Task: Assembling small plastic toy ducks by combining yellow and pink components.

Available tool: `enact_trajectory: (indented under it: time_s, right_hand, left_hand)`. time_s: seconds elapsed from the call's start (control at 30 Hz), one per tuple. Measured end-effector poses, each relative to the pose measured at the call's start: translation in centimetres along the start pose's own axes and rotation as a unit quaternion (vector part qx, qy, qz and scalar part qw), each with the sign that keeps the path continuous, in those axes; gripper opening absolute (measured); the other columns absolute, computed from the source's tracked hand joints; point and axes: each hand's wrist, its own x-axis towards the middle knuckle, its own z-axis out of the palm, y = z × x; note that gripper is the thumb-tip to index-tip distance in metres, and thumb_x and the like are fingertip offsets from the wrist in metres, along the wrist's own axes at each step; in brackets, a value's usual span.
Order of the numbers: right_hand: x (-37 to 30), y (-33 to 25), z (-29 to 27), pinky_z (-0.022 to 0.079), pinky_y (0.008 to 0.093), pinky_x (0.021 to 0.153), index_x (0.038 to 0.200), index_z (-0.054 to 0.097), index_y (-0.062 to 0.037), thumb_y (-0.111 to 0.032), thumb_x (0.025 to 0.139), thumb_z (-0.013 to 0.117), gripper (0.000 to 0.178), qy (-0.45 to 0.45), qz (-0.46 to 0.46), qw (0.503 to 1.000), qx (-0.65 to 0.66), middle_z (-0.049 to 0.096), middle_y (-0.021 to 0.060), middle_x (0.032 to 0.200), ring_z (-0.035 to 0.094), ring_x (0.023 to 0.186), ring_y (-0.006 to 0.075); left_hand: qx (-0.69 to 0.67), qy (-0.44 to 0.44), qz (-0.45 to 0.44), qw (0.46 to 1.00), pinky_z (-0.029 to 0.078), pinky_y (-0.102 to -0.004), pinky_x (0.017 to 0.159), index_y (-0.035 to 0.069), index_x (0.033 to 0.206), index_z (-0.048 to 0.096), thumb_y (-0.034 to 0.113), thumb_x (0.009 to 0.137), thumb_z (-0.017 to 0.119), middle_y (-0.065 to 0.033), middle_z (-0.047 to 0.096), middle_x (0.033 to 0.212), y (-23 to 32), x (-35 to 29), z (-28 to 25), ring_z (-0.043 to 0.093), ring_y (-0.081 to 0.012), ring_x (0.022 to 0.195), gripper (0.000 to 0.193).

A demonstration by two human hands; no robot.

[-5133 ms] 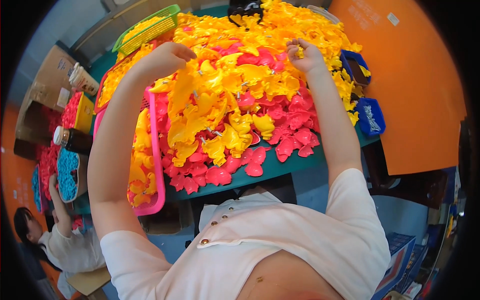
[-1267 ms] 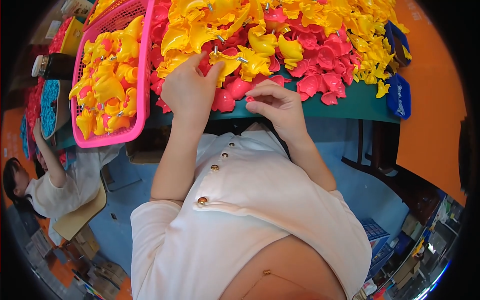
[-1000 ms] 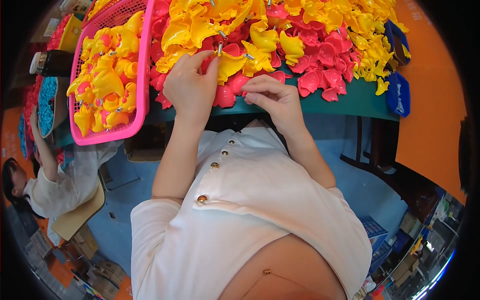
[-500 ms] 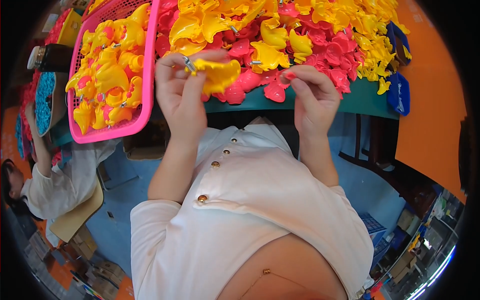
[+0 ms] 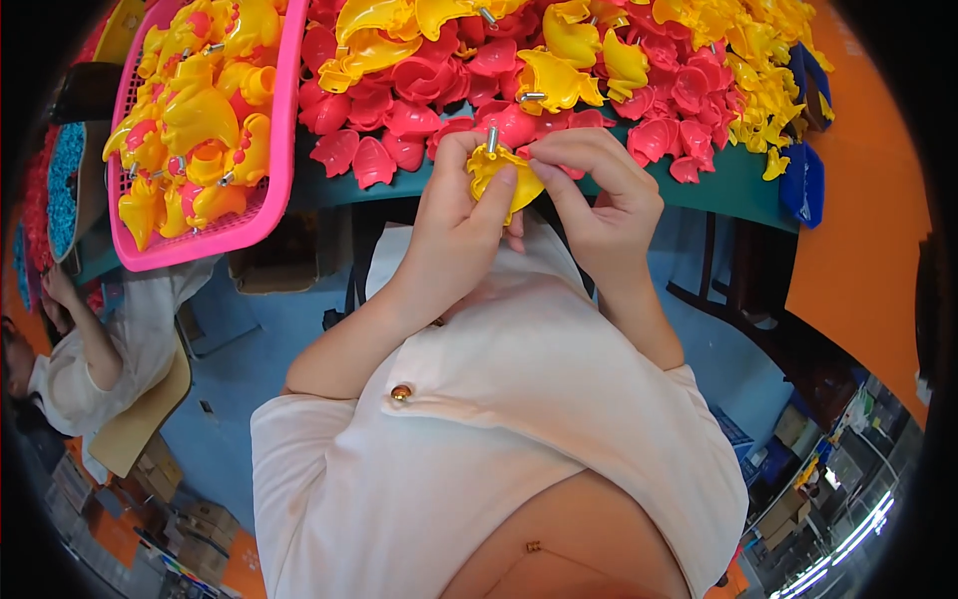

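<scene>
At centre, left hand (image 5: 454, 215): pinching yellow shell (image 5: 523, 190), metal pin (image 5: 492, 139) upright.
Right hand (image 5: 604, 200): thumb and finger near-closed by shell's rim; hold unclear.
Pink basket (image 5: 283, 120): yellow-and-pink pieces (image 5: 200, 115), apparently done.
Green table (image 5: 748, 195): loose pink shells (image 5: 689, 100), many left.

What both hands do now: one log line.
left hand: holds yellow shell with metal pin; right hand: at shell's edge; pink basket: yellow pieces inside

The left hand (image 5: 461, 200) and right hand (image 5: 609, 205) are blocking the near middle; a pink mesh basket (image 5: 286, 120) is walling off the left. Yellow shells (image 5: 554, 80) and pink shells (image 5: 684, 95) are crowding the far side. Near right, a green tabletop (image 5: 736, 185) strip is leaving passage toward 2 blue trays (image 5: 798, 185).
</scene>
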Motion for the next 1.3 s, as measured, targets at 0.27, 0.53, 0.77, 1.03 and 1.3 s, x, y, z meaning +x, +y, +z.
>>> enact_trajectory:
  time_s: [0.27,0.53,0.77,1.03,1.3]
  right_hand:
    - [-0.4,0.9,-0.1,0.049,0.0285,0.072,0.086,0.066,0.0057,0.014,0.071,0.063,0.018,-0.018,-0.042,0.998,0.044,0.065,0.0146,0.086,0.062,0.081,0.0222]
    - [-1.0,0.6,0.3,0.049,0.0274,0.07,0.086,0.066,0.0061,0.015,0.07,0.064,0.018,0.014,-0.027,0.999,0.026,0.065,0.0145,0.086,0.062,0.08,0.0209]
    - [-0.5,0.1,-0.9,0.048,0.0259,0.071,0.087,0.065,0.0059,0.012,0.074,0.064,0.014,-0.097,0.061,0.991,0.063,0.063,0.0131,0.087,0.061,0.081,0.0184]
    - [-5.2,1.6,-0.4,0.047,0.0233,0.074,0.092,0.063,0.0062,0.009,0.078,0.065,0.014,-0.055,0.215,0.956,0.193,0.06,0.0086,0.089,0.058,0.08,0.0125]
    - [-3.2,3.3,-2.4,0.04,0.0301,0.074,0.1,0.066,-0.0054,-0.007,0.067,0.077,0.034,-0.017,-0.043,0.946,-0.322,0.055,0.0078,0.103,0.048,0.089,0.0212]
  left_hand:
    - [-0.068,-0.031,-0.041,0.996,0.049,-0.0243,0.054,0.003,0.116,0.034,0.01,0.097,0.044,-0.0079,0.053,0.089,0.3,-0.2,0.5,0.055,-0.0094,0.066,0.023]
    - [-0.043,-0.023,-0.02,0.999,0.047,-0.0239,0.054,0.003,0.111,0.036,0.012,0.097,0.044,-0.008,0.053,0.09,0.5,-0.5,0.7,0.054,-0.0091,0.065,0.018]
    - [0.005,0.004,0.002,1.0,0.043,-0.0228,0.047,0.004,0.102,0.039,0.017,0.096,0.049,-0.0069,0.054,0.081,-0.3,-0.2,0.4,0.052,-0.0086,0.059,0.017]
    - [0.184,-0.058,-0.079,0.978,0.039,-0.0223,0.041,0.006,0.099,0.042,0.021,0.096,0.051,-0.0051,0.055,0.073,-0.6,-1.2,-1.3,0.047,-0.0087,0.044,0.018]
    - [-0.063,0.04,-0.063,0.995,0.048,-0.0249,0.056,0.007,0.113,0.05,0.029,0.097,0.047,-0.0118,0.06,0.099,0.4,-0.7,-2.5,0.056,-0.0123,0.068,0.027]
